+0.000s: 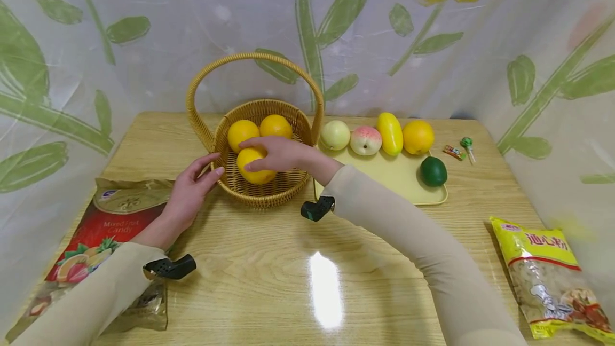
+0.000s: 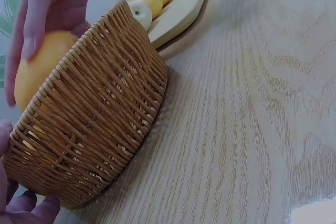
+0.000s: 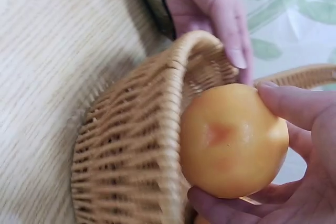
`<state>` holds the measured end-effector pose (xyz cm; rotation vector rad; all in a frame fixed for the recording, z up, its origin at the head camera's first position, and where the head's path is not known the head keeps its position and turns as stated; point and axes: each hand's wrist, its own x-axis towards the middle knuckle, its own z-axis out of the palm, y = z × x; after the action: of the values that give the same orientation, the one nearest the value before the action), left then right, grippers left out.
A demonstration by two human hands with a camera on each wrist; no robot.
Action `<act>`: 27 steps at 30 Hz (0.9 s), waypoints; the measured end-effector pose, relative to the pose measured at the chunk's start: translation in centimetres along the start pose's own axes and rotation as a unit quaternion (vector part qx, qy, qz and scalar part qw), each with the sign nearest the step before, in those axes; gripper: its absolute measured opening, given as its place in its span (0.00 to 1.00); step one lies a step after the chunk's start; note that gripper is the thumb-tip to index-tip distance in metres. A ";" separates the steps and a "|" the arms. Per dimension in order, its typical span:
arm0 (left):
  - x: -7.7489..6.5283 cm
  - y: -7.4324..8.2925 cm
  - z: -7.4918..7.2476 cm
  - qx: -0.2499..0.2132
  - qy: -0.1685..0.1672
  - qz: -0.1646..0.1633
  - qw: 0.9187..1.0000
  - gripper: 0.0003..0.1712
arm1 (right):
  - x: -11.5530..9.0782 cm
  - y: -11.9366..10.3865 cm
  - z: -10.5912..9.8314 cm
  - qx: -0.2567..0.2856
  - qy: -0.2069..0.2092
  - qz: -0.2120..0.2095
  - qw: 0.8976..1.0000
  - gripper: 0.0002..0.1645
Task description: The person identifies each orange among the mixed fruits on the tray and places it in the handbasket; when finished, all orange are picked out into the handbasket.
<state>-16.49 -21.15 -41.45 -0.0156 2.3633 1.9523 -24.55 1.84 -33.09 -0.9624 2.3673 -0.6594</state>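
A wicker basket (image 1: 261,196) with a tall arched handle stands on the table; two oranges (image 1: 242,135) lie at its back. My right hand (image 1: 281,154) grips another orange (image 3: 233,140) between thumb and fingers, at the basket's mouth. In the right wrist view this orange shows close up beside the rim. My left hand (image 1: 189,191) is at the basket's left side, its fingers fairly straight and touching the rim. Part of that hand shows at the lower left of the left wrist view, against the wickerwork.
Right of the basket, a yellow tray (image 1: 384,175) bears a pale green fruit (image 1: 335,135), a peach (image 1: 366,141), a yellow oblong fruit (image 1: 389,133), an orange (image 1: 418,136) and a dark green fruit (image 1: 433,171). Beyond lie a lollipop (image 1: 467,144), a wrapped candy (image 1: 454,152), a candy bag (image 1: 110,223) and a pasta bag (image 1: 552,276).
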 end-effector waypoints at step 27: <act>0.1 -0.2 -0.2 -0.004 -0.004 -0.006 1.000 0.37 | 2.3 0.2 1.8 0.032 -0.035 0.033 0.998 0.39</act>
<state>-16.55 -21.34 -41.59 -0.0220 2.3456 1.9540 -25.04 -0.19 -35.18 -0.8629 2.2918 -0.6631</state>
